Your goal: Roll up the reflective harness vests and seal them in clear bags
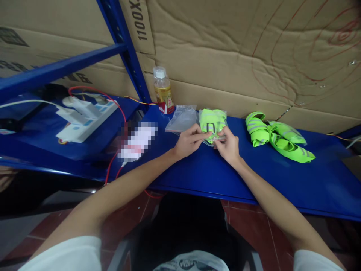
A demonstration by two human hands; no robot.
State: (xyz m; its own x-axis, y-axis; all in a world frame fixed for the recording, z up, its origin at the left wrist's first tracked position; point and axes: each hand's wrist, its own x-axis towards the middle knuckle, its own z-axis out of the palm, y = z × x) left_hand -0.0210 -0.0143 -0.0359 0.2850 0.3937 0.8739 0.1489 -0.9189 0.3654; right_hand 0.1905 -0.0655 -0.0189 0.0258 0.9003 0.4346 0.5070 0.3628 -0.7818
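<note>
A clear plastic bag (225,115) lies on the blue shelf with a folded neon-yellow reflective strap (218,117) inside it. A black rectangular buckle shows on the strap. My left hand (189,142) is closed at the bag's near left edge, its index finger stretched across the edge. Thumb and fingers of my right hand (229,146) pinch the same edge from the right. Left of the bag lies another clear plastic bag (182,118), flat, with a reddish line along its near edge. To the right rest several rolled or looped neon-yellow reflective straps (258,131).
A drink bottle (164,92) stands against the cardboard wall (203,60). At left, a white power strip (87,122) has plugs and cables in it. A pixelated phone-like object (138,141) has a red cable attached. A blue upright post (128,52) rises behind the shelf (194,177).
</note>
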